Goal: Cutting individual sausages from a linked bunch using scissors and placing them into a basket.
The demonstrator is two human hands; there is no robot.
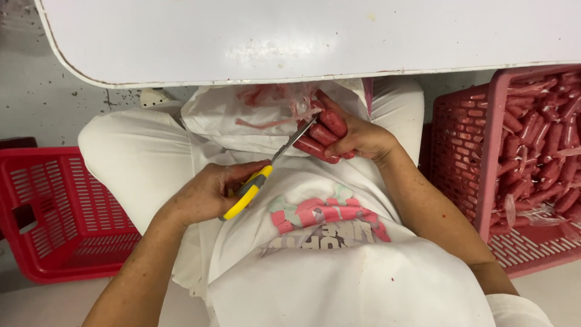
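My left hand (209, 192) grips scissors (266, 169) with yellow and grey handles, the blades pointing up and right. My right hand (351, 136) holds several red sausages (324, 134) in clear casing, and the scissor tips touch them. Both hands work over my lap, above a white bag (242, 130) that holds scraps of clear plastic (272, 106). I sit in white clothes with a printed shirt front.
A white table edge (302, 72) runs across the top, just beyond my hands. A red plastic basket (60, 218) stands on the floor at my left. At my right, a pink basket (484, 151) holds many red sausages (544, 145).
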